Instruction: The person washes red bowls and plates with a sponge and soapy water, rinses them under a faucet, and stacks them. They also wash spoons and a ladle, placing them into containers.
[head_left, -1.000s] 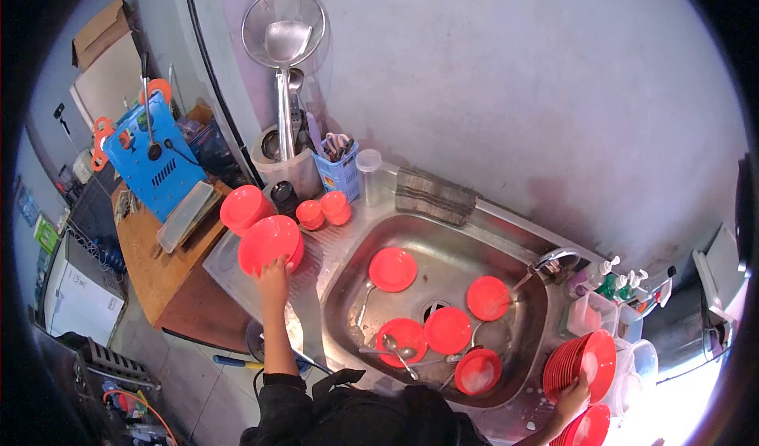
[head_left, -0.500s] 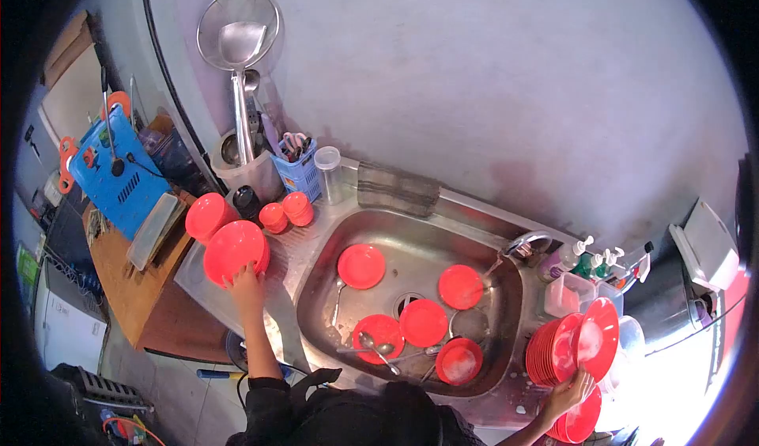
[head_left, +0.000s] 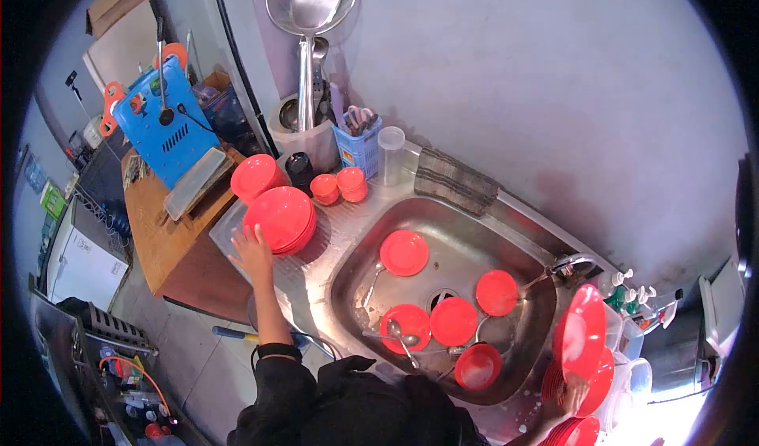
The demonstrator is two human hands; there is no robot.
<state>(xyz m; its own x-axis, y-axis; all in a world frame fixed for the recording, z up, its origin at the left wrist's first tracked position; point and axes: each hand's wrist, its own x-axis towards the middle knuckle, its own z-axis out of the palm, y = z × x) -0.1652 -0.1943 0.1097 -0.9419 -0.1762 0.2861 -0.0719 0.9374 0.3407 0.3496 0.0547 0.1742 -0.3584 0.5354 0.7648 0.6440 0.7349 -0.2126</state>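
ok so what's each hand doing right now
left hand: open, fingers spread at the edge of the plate stack
right hand: closed on the rim of a tilted red plate

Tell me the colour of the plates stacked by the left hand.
Plain red, no pattern. The head view shows the plate stack beside the left hand.
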